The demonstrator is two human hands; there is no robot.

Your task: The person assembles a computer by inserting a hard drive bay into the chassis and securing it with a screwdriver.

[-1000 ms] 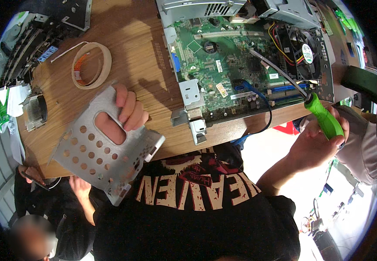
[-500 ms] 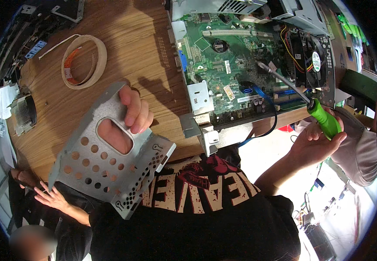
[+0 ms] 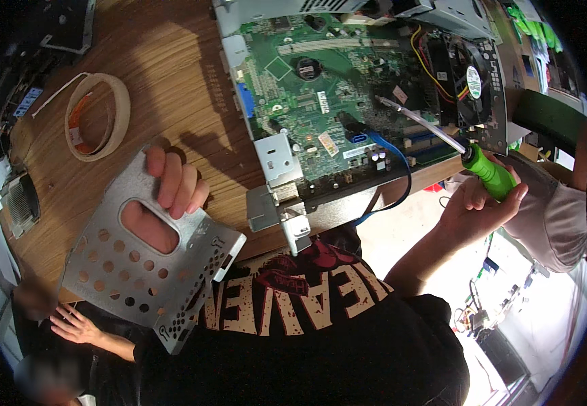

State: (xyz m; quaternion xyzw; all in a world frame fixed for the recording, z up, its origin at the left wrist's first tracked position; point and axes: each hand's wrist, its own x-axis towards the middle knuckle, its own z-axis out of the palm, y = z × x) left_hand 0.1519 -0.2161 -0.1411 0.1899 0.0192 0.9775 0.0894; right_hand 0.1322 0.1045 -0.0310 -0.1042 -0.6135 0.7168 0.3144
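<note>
Left hand (image 3: 171, 186) clamps the metal bracket (image 3: 148, 254); right hand (image 3: 473, 210) grips the screwdriver (image 3: 469, 159). Keep its tip square on the motherboard (image 3: 334, 88), steady.

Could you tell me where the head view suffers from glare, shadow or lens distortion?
Head view: the lower right, past the right hand, is blown out by bright light; dark shadows cross the brown wooden table at top left; the fisheye bends the green circuit board edges and blackens the corners; the perforated grey metal bracket in the left hand stays sharp.
</note>
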